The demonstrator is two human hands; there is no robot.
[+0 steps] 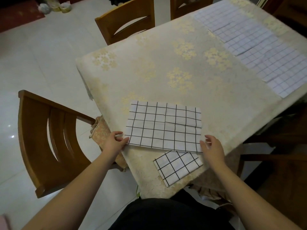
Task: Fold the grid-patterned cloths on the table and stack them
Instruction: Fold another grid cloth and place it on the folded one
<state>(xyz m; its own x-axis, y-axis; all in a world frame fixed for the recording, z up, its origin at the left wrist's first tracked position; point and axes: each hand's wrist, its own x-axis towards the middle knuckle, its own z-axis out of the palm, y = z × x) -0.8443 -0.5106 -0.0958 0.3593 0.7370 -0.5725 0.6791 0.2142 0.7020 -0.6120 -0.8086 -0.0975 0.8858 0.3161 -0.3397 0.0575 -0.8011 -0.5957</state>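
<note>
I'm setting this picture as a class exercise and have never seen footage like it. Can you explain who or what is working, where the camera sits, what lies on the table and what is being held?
No machine here: a person works with bare hands. The one camera is worn on the head, looking down. The left hand pinches the near left corner of a grid-patterned cloth lying on the table. The right hand is at its near right corner; whether it grips is unclear. A smaller folded cloth lies nearer the person, partly under the first. Paler grid cloths lie overlapping along the far right edge. Wooden chairs stand around.
</note>
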